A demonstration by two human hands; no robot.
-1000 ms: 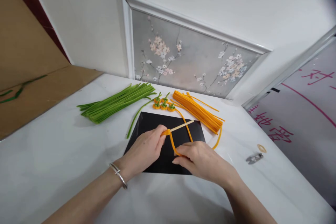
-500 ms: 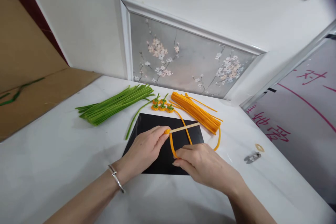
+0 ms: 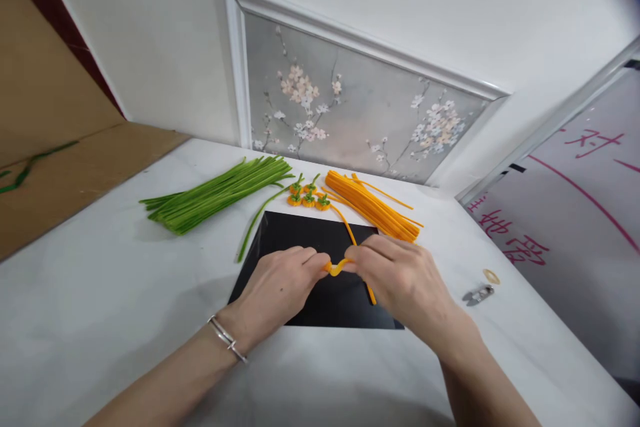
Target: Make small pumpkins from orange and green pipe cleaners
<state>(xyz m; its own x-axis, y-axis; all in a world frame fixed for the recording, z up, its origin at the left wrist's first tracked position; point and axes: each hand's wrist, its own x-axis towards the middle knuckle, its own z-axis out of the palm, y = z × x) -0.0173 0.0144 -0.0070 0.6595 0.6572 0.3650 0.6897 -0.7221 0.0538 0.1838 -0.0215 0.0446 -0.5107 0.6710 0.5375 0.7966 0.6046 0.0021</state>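
An orange pipe cleaner (image 3: 339,269) runs in a short curve between my two hands, over a black mat (image 3: 320,303). My left hand (image 3: 283,280) is closed, pinching one end of it between thumb and fingers. The fingers of my right hand (image 3: 400,280) are pinched on the other side, close by. Another orange length (image 3: 371,293) shows below the right fingers; whether it is the same piece I cannot tell. The pale thin stick seen earlier is out of sight, perhaps behind my hands. Just past the mat sit several small orange pumpkin shapes (image 3: 309,200) with green tops.
Bundled green pipe cleaners (image 3: 220,193) lie at the back left, with one loose green stem (image 3: 255,223) beside the mat. An orange bundle (image 3: 373,207) lies at the back right. Small thread snips (image 3: 479,295) and a pale ring (image 3: 491,276) rest on the right.
My right hand has moved up and closer to my left, shortening the orange span between them. The pale stick that stuck out from my left fingers no longer shows.
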